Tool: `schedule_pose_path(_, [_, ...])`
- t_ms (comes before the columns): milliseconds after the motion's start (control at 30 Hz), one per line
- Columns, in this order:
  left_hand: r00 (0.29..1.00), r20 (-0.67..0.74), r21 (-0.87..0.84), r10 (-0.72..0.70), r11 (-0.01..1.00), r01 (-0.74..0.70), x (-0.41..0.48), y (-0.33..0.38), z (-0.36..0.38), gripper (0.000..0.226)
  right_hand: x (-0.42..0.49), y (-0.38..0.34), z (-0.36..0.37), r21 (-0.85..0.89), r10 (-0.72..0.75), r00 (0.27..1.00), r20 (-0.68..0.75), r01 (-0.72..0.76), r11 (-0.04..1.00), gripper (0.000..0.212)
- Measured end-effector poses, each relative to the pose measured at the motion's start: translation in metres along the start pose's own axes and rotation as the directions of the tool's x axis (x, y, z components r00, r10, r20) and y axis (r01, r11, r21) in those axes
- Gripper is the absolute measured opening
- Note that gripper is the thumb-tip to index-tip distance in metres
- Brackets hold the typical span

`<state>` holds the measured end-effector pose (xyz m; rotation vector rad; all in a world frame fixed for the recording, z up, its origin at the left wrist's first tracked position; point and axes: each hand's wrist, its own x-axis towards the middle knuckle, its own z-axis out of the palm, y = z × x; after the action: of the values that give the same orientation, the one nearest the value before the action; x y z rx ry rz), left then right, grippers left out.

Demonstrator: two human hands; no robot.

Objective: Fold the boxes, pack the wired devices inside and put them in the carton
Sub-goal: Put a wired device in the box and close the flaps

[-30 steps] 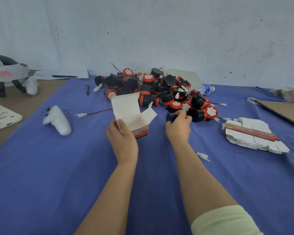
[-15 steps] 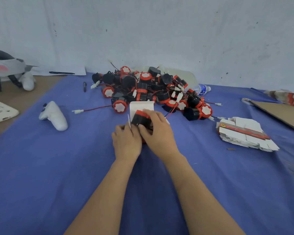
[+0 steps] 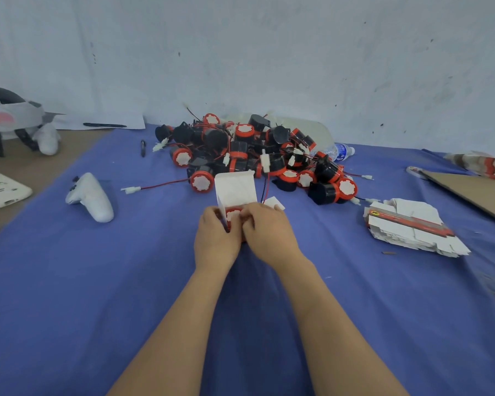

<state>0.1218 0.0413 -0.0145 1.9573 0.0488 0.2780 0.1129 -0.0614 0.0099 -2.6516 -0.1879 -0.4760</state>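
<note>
A small white box (image 3: 235, 187) stands on the blue cloth with its lid flap up. My left hand (image 3: 215, 240) grips its left side. A black and red wired device (image 3: 233, 215) sits in the box's opening, white face up, and my right hand (image 3: 266, 231) pinches it from the right. Its red and black wire (image 3: 265, 187) runs up out of the box toward the pile of wired devices (image 3: 257, 155) behind. A stack of flat unfolded boxes (image 3: 412, 228) lies at the right. A brown carton flap (image 3: 475, 192) shows at the far right.
A white controller (image 3: 90, 197) lies on the cloth at left, a pen (image 3: 143, 147) behind it. A headset (image 3: 9, 118) and a white tray (image 3: 0, 190) sit on the brown table at far left. A water bottle (image 3: 337, 152) lies behind the pile. The wall is close behind.
My right hand took a device from the pile, brought it to the box and has pushed it down into the opening. My left hand kept hold of the box.
</note>
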Motion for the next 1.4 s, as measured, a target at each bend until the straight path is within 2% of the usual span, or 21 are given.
schedule_pose_path(33, [1.0, -0.007, 0.011, 0.007, 1.0, -0.007, 0.0, 0.0, 0.0, 0.031, -0.002, 0.001, -0.002, 0.06, 0.029, 0.998, -0.058, -0.025, 0.998, 0.026])
schedule_pose_path(67, [1.0, -0.011, 0.011, 0.011, 1.0, -0.01, 0.0, 0.0, 0.0, 0.029, -0.002, 0.003, -0.006, 0.129, 0.088, 0.981, -0.174, -0.066, 0.99, 0.024])
schedule_pose_path(133, [1.0, -0.001, -0.012, 0.0, 1.0, 0.0, 0.001, 0.001, 0.0, 0.025, -0.001, 0.008, -0.02, 0.331, 0.264, 0.859, -0.439, -0.118, 0.936, 0.019])
schedule_pose_path(167, [1.0, 0.013, -0.026, -0.006, 1.0, 0.006, 0.001, 0.002, 0.0, 0.026, 0.001, 0.01, -0.028, 0.451, 0.357, 0.799, -0.485, -0.122, 0.884, 0.023])
schedule_pose_path(200, [1.0, 0.027, -0.035, -0.01, 0.999, 0.01, 0.001, 0.002, 0.0, 0.026, 0.003, 0.012, -0.034, 0.559, 0.437, 0.774, -0.458, -0.132, 0.819, 0.03])
schedule_pose_path(233, [0.999, 0.038, -0.038, -0.008, 0.999, 0.009, 0.001, 0.003, 0.001, 0.027, 0.004, 0.013, -0.038, 0.633, 0.48, 0.785, -0.392, -0.149, 0.76, 0.033])
schedule_pose_path(333, [0.999, 0.042, -0.018, 0.02, 1.0, -0.019, -0.001, 0.003, 0.002, 0.025, 0.005, 0.01, -0.043, 0.775, 0.469, 0.874, -0.129, -0.206, 0.597, 0.035])
schedule_pose_path(400, [0.999, 0.029, -0.009, 0.038, 0.999, -0.038, -0.002, 0.003, 0.003, 0.023, 0.005, 0.005, -0.045, 0.828, 0.45, 0.893, 0.019, -0.266, 0.493, 0.048])
schedule_pose_path(433, [0.999, 0.021, -0.005, 0.05, 0.999, -0.05, -0.002, 0.003, 0.002, 0.022, 0.006, 0.003, -0.048, 0.826, 0.457, 0.887, 0.068, -0.307, 0.473, 0.052])
schedule_pose_path(500, [0.997, 0.01, 0.003, 0.077, 0.997, -0.077, -0.003, 0.003, 0.002, 0.019, 0.005, 0.005, -0.052, 0.767, 0.452, 0.881, 0.137, -0.383, 0.515, 0.047])
schedule_pose_path(567, [0.995, 0.004, 0.003, 0.097, 0.995, -0.097, -0.003, 0.002, 0.002, 0.016, 0.002, 0.007, -0.056, 0.675, 0.413, 0.892, 0.186, -0.421, 0.606, 0.027])
schedule_pose_path(600, [0.995, 0.002, 0.003, 0.099, 0.995, -0.099, -0.003, 0.001, 0.002, 0.014, 0.001, 0.009, -0.058, 0.618, 0.398, 0.891, 0.216, -0.441, 0.651, 0.029])
schedule_pose_path(667, [0.996, -0.001, 0.006, 0.088, 0.996, -0.088, -0.002, 0.001, 0.002, 0.01, -0.001, 0.011, -0.063, 0.438, 0.398, 0.893, 0.211, -0.45, 0.778, 0.049])
schedule_pose_path(733, [0.998, -0.004, 0.012, 0.069, 0.998, -0.069, 0.0, 0.0, 0.003, 0.008, 0.001, 0.009, -0.065, 0.21, 0.403, 0.905, 0.139, -0.424, 0.881, 0.042])
schedule_pose_path(867, [0.998, -0.006, -0.012, 0.055, 0.998, -0.055, -0.001, 0.0, 0.004, 0.005, 0.009, -0.003, -0.064, 0.026, 0.354, 0.93, 0.102, -0.358, 0.933, 0.025])
schedule_pose_path(1033, [0.999, 0.01, -0.035, 0.033, 0.999, -0.033, -0.001, 0.0, 0.003, 0.006, 0.02, -0.012, -0.052, -0.251, 0.304, 0.952, 0.02, -0.29, 0.924, 0.03])
schedule_pose_path(1167, [0.999, 0.009, -0.019, 0.039, 0.999, -0.038, -0.001, 0.001, 0.003, 0.008, 0.023, -0.014, -0.049, -0.216, 0.281, 0.96, 0.012, -0.271, 0.938, 0.035])
schedule_pose_path(1367, [0.997, -0.012, 0.005, 0.08, 0.997, -0.08, -0.001, 0.0, 0.003, 0.008, 0.01, -0.01, -0.028, -0.172, 0.211, 0.974, -0.079, -0.222, 0.96, 0.022])
schedule_pose_path(1400, [0.996, -0.019, 0.01, 0.092, 0.996, -0.092, -0.001, 0.0, 0.003, 0.008, 0.008, -0.008, -0.023, -0.18, 0.2, 0.977, -0.081, -0.211, 0.961, 0.026])
